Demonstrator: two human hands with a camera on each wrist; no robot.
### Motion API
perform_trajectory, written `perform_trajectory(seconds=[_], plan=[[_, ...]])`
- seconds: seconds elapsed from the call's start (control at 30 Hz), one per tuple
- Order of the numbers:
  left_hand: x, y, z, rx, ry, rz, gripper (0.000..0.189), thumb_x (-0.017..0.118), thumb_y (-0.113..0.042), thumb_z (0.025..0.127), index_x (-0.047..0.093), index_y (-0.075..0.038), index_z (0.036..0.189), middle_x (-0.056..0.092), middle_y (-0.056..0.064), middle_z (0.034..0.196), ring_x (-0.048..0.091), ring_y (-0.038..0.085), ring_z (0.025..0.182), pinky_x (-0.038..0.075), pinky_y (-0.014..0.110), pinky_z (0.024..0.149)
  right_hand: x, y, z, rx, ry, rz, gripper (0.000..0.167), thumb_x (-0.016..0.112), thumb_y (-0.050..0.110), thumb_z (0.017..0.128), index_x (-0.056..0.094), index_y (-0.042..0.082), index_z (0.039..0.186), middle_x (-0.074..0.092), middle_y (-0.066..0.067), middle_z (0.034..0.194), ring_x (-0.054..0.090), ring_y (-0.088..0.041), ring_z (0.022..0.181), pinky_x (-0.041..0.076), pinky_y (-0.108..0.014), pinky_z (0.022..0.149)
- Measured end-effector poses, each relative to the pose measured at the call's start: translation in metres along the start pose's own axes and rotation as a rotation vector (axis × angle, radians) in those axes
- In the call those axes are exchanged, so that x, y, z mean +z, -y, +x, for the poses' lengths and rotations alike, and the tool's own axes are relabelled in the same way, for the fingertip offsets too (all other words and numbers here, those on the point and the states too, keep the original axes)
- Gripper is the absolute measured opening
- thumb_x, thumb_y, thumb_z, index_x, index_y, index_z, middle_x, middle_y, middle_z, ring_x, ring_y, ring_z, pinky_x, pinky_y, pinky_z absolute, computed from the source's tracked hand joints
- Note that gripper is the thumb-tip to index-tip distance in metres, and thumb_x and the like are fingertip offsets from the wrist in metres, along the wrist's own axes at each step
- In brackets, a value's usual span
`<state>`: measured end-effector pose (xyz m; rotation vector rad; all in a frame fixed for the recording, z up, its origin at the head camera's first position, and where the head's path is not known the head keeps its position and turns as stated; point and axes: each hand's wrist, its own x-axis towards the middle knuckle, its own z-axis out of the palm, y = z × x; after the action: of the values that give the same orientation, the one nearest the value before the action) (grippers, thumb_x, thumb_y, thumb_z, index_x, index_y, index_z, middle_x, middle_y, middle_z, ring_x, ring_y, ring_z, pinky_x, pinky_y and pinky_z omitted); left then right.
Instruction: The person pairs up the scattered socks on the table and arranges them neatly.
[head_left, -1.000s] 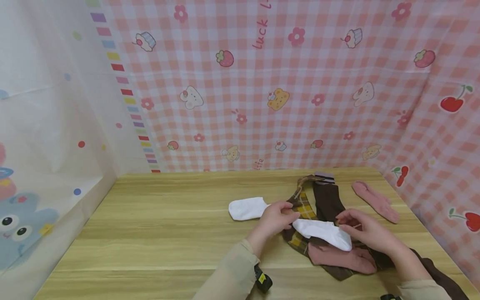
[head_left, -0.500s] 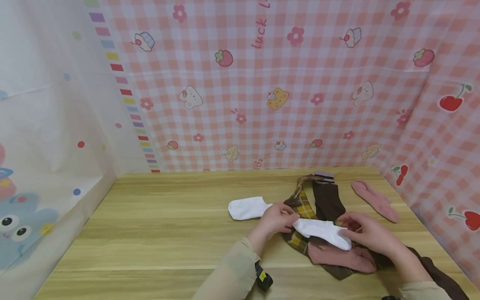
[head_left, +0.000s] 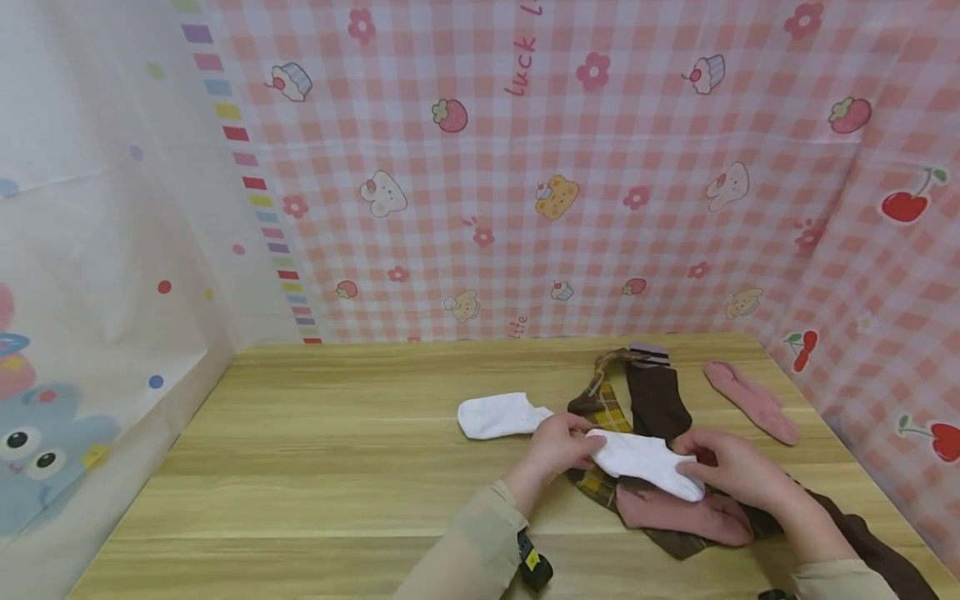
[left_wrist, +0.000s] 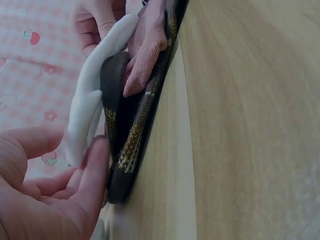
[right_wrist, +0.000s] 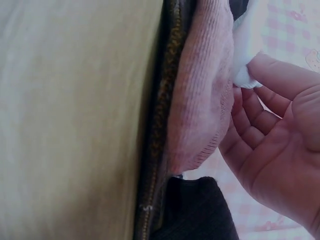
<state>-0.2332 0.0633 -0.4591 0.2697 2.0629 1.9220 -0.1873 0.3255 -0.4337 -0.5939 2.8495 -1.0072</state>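
A white ankle sock (head_left: 641,460) is stretched between my two hands, above a pile of clothing. Its left end is pinched between thumb and fingers of my left hand (head_left: 558,447); the left wrist view shows that end of the sock (left_wrist: 80,130) between them. My right hand (head_left: 733,468) pinches the other end, with the thumb on top. Beneath the held sock lie a pink ribbed sock (head_left: 682,515) and a brown and yellow plaid cloth (head_left: 609,407). A second white sock (head_left: 493,417) lies flat just left of my left hand.
A dark brown sock (head_left: 655,398) with a striped grey cuff lies behind the hands. Another pink sock (head_left: 750,402) rests near the right edge of the wooden table (head_left: 315,467). Long dark fabric (head_left: 870,537) trails to the front right. Patterned cloth (head_left: 480,167) hangs behind.
My left hand has shifted slightly right with its end of the white sock, which now lies flatter and broader to view. My right hand has come onto the other end and pinches it.
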Motion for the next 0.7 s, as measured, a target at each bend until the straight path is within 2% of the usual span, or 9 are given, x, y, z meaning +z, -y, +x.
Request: perform_trajectory(seconds=[0.13, 0.3, 0.47, 0.7], plan=[[0.0001, 0.0001, -0.0004, -0.002, -0.034, -0.014, 0.024, 0.070, 0.003, 0.087, 0.065, 0.013, 0.107, 0.067, 0.010, 0.080, 0.067, 0.022, 0.063, 0.059, 0.033, 0.060, -0.0003, 0.0002, 0.0004, -0.027, -0.030, 0.006, 0.010, 0.071, 0.014, 0.091, 0.066, 0.009, 0.099, 0.062, 0.004, 0.090, 0.049, -0.003, 0.074, 0.044, -0.024, 0.063], [0.0000, -0.0006, -0.0004, 0.037, -0.088, -0.081, 0.022, 0.070, 0.009, 0.084, 0.066, 0.013, 0.105, 0.068, 0.012, 0.082, 0.068, 0.020, 0.067, 0.060, 0.033, 0.061, -0.0008, 0.0017, 0.0003, -0.016, -0.100, 0.059, 0.007, 0.069, 0.011, 0.093, 0.066, 0.008, 0.099, 0.061, 0.004, 0.085, 0.050, -0.003, 0.071, 0.045, -0.024, 0.060], [-0.0019, -0.0042, -0.0025, 0.103, -0.144, -0.100, 0.021, 0.071, 0.010, 0.082, 0.067, 0.013, 0.102, 0.067, 0.009, 0.079, 0.064, 0.014, 0.063, 0.059, 0.032, 0.061, -0.0005, 0.0029, 0.0023, 0.013, -0.162, 0.131, 0.008, 0.065, 0.009, 0.096, 0.066, 0.004, 0.102, 0.064, -0.002, 0.095, 0.056, -0.002, 0.078, 0.049, -0.024, 0.062], [-0.0060, -0.0097, -0.0060, 0.149, -0.195, -0.107, 0.019, 0.073, 0.008, 0.082, 0.069, 0.012, 0.100, 0.064, 0.005, 0.076, 0.059, 0.008, 0.063, 0.058, 0.027, 0.059, 0.0004, 0.0064, 0.0081, 0.008, -0.238, 0.119, 0.010, 0.065, 0.008, 0.096, 0.067, 0.002, 0.104, 0.066, -0.003, 0.093, 0.056, -0.003, 0.075, 0.048, -0.022, 0.061]])
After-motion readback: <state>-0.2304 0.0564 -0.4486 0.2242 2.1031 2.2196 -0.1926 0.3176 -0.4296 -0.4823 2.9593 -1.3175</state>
